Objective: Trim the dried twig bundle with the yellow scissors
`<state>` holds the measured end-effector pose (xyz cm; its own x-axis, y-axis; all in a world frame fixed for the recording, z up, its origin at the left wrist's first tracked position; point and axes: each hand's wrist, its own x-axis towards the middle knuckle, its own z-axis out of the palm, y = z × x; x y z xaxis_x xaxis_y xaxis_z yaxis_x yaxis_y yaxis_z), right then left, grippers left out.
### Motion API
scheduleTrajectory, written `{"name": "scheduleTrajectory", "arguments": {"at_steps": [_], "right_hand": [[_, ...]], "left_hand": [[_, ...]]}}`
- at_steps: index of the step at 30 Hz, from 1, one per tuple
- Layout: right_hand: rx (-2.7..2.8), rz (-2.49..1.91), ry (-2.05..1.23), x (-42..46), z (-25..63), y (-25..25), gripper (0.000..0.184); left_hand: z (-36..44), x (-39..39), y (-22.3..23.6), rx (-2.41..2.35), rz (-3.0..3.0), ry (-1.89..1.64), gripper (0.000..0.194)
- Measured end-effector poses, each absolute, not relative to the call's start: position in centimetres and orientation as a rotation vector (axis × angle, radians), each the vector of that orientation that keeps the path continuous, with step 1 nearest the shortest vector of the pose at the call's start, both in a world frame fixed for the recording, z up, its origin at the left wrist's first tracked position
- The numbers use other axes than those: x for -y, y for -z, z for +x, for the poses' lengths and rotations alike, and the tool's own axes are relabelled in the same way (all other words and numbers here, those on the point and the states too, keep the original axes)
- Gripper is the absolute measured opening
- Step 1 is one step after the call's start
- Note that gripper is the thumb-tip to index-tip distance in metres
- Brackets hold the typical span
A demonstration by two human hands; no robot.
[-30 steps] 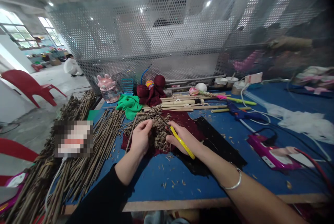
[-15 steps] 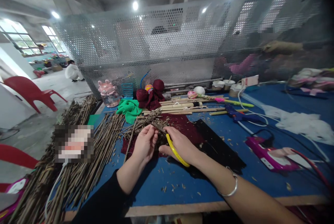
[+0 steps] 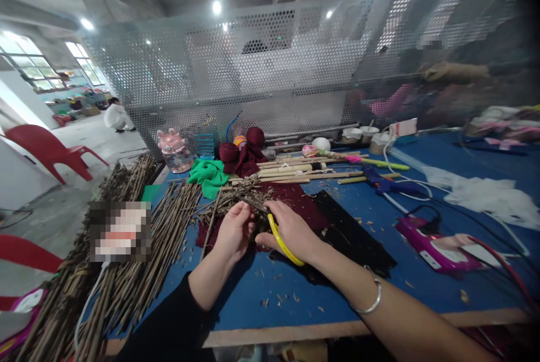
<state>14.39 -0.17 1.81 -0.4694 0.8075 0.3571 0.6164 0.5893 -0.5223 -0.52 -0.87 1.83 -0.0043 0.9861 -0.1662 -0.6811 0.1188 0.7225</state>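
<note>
My right hand (image 3: 291, 232) is closed round a pair of scissors with yellow handles (image 3: 280, 241); the dark blades point up and left toward my left fingertips. My left hand (image 3: 234, 229) pinches with thumb and forefinger near the blade tips. What it pinches is too small to make out, perhaps a piece of dry stem. Just beyond both hands lies a heap of dry twigs and husks (image 3: 225, 201) on a dark red cloth (image 3: 291, 199). A black cloth (image 3: 354, 232) extends to the right, partly behind my right hand.
Bundles of long dry stalks (image 3: 156, 260) cover the left side, with a phone-like blurred item (image 3: 120, 232) on them. A green cloth (image 3: 211, 176), bamboo sticks (image 3: 291, 170), a blue glue gun (image 3: 383, 182) and a magenta power strip (image 3: 434, 244) lie around. A perforated metal screen (image 3: 236, 69) stands behind.
The scissor blades look slightly wider and turned a little more to view. Both hands stay in nearly the same place.
</note>
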Motion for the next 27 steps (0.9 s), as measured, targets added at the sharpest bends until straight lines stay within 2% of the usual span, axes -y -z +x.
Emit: {"name": "scheduleTrajectory", "arguments": {"at_steps": [9,18,24,27], "right_hand": [[2.220,-1.121,-0.520,0.03,14.66,-2.39,0.048],[2.248,-1.115,-0.427,0.41,14.24,-2.23,0.065],[2.226,-1.110,-0.475,0.12,14.18,-1.93,0.049],[2.210,-1.125,-0.473,-0.21,14.66,-2.34,0.048]], "left_hand": [[-0.25,0.98,-1.32,-0.969,0.740,-1.419,0.035],[-0.53,0.72,-1.00,-0.910,0.690,-1.445,0.028],[-0.14,1.10,-1.18,-0.949,0.808,-1.418,0.028],[-0.86,0.88,-1.46,-1.116,0.941,-1.410,0.031]]}}
